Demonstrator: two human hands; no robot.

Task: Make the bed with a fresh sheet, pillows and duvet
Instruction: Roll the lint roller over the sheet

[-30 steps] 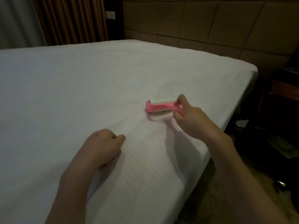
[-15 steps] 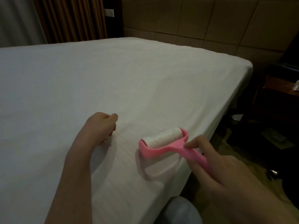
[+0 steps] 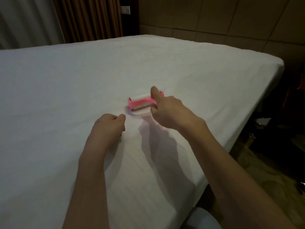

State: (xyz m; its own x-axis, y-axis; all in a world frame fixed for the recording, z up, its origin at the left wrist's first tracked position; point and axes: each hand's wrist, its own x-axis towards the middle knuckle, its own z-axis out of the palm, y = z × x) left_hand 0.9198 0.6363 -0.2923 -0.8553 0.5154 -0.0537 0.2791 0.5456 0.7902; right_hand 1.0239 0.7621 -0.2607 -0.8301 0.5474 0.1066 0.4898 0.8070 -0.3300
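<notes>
A white sheet [image 3: 82,90] lies flat and smooth over the whole mattress. A pink lint roller [image 3: 140,102] with a white roll sits pressed on the sheet near the middle. My right hand [image 3: 166,111] grips its handle, which the hand hides, with the forefinger stretched along the pink frame. My left hand [image 3: 109,128] rests on the sheet just left of the roller, its fingers curled in and holding nothing. No pillows or duvet are in view.
A padded brown headboard wall [image 3: 222,22] runs behind the bed. Brown curtains [image 3: 89,19] hang at the back left. The bed's right edge [image 3: 250,116] drops to a dark floor with dim furniture beside it.
My right hand has pushed the roller away from the bed's near edge towards the middle, after pulling it back half a second earlier. My left hand has stayed on the sheet.
</notes>
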